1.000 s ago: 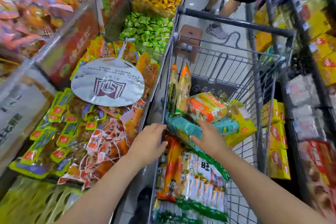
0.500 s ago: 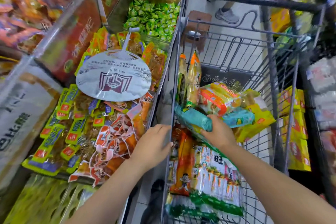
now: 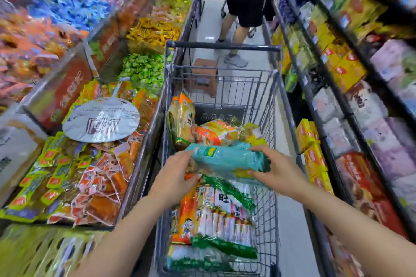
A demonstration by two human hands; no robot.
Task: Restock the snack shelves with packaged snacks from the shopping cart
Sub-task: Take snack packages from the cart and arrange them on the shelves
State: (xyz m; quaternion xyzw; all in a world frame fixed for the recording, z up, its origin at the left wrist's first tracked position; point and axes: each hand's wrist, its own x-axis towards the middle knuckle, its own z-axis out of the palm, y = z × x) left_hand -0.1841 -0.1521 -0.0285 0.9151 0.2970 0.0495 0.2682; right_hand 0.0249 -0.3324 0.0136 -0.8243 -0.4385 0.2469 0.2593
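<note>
A teal snack pack (image 3: 227, 158) is held above the grey wire shopping cart (image 3: 269, 96). My left hand (image 3: 177, 172) grips its left end and my right hand (image 3: 278, 170) grips its right end. Under it in the cart lie a green-and-white multipack (image 3: 225, 211), an orange pack (image 3: 185, 213), orange-yellow bags (image 3: 216, 131) and an upright yellow bag (image 3: 182, 117). Snack shelves run along both sides: open bins (image 3: 90, 177) of small packets on the left, boxed goods (image 3: 344, 67) on the right.
A round silver hand fan (image 3: 101, 119) lies on the left bin's packets. Beyond the cart a brown stool (image 3: 203, 74) stands in the aisle, and a person in black shorts (image 3: 244, 7) stands further back. Yellow boxes (image 3: 309, 141) sit on the low right shelf.
My left hand left the cart's rim and took the teal pack's left end. Both hands lifted the pack clear of the pile. The view tilted up the aisle.
</note>
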